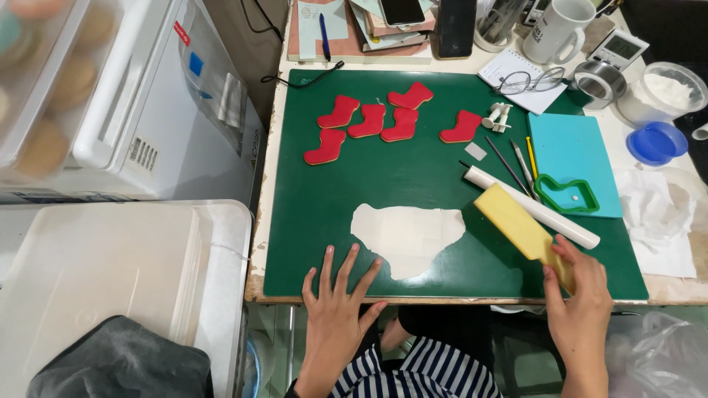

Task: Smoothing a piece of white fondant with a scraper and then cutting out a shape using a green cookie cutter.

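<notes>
your left hand [335, 308] lies flat and spread on the green mat [413, 158], holding nothing; your right hand [582, 298] grips the near end of the yellow block [520, 228], likely light and stiff. beyond, the white rolled sheet [408, 236] looks soft and tearable; lift it by its edges.

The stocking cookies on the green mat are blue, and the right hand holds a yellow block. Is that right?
Not quite. The head view shows the stocking cookies on the green mat are red, not blue. The rest is right: the right hand does hold a yellow block.
</notes>
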